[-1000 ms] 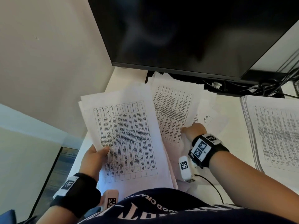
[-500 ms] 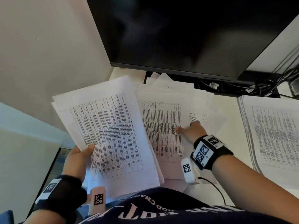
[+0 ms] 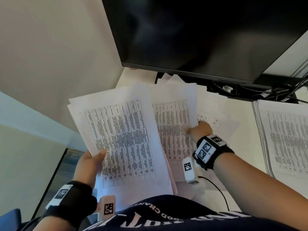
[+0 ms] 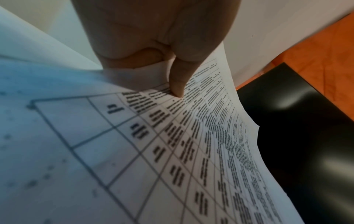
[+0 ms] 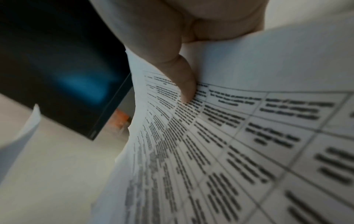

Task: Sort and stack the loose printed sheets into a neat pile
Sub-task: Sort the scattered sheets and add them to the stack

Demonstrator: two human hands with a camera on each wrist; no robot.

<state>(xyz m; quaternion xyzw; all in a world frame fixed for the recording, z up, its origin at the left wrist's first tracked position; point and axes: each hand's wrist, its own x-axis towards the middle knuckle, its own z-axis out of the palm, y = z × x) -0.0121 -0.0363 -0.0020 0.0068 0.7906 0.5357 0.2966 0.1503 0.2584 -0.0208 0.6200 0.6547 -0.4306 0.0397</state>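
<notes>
- Left hand (image 3: 90, 161) pinching gathered bundle (image 3: 123, 139), raised off surface (image 3: 245, 142) at left edge.
- Right hand (image 3: 200, 130) pinching loose sheet (image 3: 173, 124) just right of bundle; long axes near parallel, right hand nearer.

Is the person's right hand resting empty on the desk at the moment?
No, the right hand pinches a printed sheet, its thumb pressed on the printed table in the right wrist view.
</notes>
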